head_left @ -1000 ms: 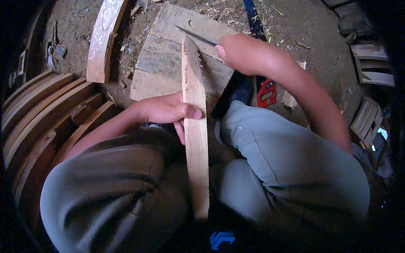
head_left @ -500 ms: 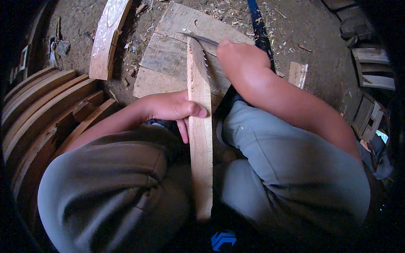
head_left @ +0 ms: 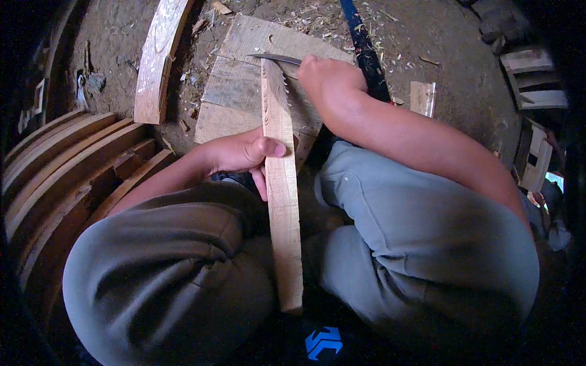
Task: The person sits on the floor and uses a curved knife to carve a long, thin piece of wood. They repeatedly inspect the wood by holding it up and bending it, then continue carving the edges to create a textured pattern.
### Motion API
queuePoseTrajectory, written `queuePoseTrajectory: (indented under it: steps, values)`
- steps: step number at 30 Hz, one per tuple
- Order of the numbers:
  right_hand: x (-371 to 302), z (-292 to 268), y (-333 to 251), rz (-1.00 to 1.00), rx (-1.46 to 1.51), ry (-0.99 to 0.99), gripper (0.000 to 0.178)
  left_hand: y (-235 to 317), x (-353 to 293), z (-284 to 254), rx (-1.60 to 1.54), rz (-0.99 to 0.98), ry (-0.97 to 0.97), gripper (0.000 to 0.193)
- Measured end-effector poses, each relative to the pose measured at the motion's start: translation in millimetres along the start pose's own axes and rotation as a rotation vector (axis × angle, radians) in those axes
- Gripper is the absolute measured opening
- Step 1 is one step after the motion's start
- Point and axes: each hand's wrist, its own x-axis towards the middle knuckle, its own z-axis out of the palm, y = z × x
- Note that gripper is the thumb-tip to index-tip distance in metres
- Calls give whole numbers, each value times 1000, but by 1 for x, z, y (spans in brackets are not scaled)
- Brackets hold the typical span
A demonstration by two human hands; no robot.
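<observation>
A long, narrow wooden board (head_left: 282,213) stretches lengthwise between my knees, its far end over some flat planks on the ground. Ragged, splintered wood shows along that far end. My left hand (head_left: 251,152) is closed round the board about midway, thumb on the upper face and fingers underneath. My right hand (head_left: 329,78) is in a fist at the end of a knife with a thin, curved blade (head_left: 276,57). The blade lies across the board's far tip, pointing left. Its handle is hidden inside my fist.
Flat planks (head_left: 235,82) lie on the dirt floor ahead, amid scattered shavings. Curved wooden pieces (head_left: 67,158) are stacked at the left, and another curved piece (head_left: 155,67) lies beyond them. A dark bar (head_left: 366,52) runs behind my right hand. A short wood block (head_left: 422,99) lies to the right.
The whole view has shifted slightly. My left hand sits a little farther up the board. The knife blade stays at the board's far tip, in my right hand.
</observation>
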Motion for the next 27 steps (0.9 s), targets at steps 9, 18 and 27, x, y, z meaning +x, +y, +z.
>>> queuePoseTrajectory:
  steps: [9,18,27]
  values:
    - [-1,4,23,-113,36,46,17,0,-7,19,-36,-46,-204,59]
    - [29,20,39,-142,575,200,35,5,-8,18,-76,-57,-112,61]
    - [53,10,61,-62,1734,-560,28,30,2,25,74,29,-195,53]
